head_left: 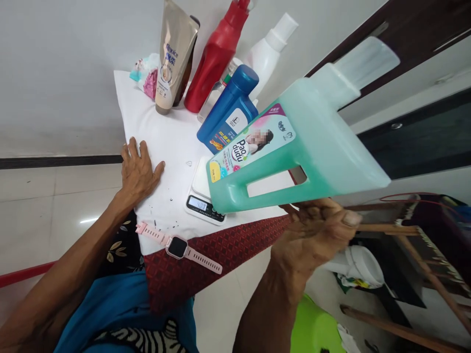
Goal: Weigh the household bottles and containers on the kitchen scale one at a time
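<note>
Bottle (228,189), green, stood on the scale (200,203) just beside the half-curled right grip (312,238); grasping or not, I couldn't tell. Its long axis ran upright, cap (368,66) topmost.

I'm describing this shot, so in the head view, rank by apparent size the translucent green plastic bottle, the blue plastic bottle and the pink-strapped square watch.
1. Translucent green plastic bottle, perhaps enlarged by nearness
2. Blue plastic bottle
3. Pink-strapped square watch

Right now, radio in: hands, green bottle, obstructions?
Left hand spread on white cloth. Right hand beside green bottle, contact unclear. Bottle on scale; blue bottle close behind.
</note>
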### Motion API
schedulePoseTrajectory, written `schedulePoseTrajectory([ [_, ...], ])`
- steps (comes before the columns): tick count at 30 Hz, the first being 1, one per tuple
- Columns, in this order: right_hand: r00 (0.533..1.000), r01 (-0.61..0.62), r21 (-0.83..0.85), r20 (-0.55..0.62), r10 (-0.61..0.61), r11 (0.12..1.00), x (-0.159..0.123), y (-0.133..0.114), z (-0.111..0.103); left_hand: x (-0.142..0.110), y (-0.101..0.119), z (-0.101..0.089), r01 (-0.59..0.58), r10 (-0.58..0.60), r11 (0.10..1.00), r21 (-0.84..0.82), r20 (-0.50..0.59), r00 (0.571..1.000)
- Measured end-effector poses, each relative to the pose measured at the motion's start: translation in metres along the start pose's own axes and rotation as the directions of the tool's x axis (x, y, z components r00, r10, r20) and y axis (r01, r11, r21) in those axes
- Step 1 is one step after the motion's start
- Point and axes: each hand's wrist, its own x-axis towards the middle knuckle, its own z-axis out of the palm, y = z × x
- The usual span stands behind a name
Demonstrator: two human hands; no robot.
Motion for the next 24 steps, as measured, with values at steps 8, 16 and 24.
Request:
schedulePoseTrajectory([
  [8, 0.991, -0.048, 0.148, 0.132, 0.028, 0.988, -0.013, -0.007, 0.022, 0.003, 0.001, -0.004, -0.019, 0.019, 0.999, 0.033, 0.004, 1.0],
  [16, 0.992, -0.114, 0.239, 0.072, 0.099, 0.964, -0.002, -0.001, 0.048, 0.005, 0.023, -0.025, 0.024, -0.029, 0.991, 0.13, 0.037, 0.999],
  [24, 0.971, 0.022, 0.102, -0.238, 0.003, 0.995, 0.044, 0.031, -0.001, 0.007, 0.031, -0.028, 0.06, -0.069, 0.99, 0.125, 0.066, 0.995],
])
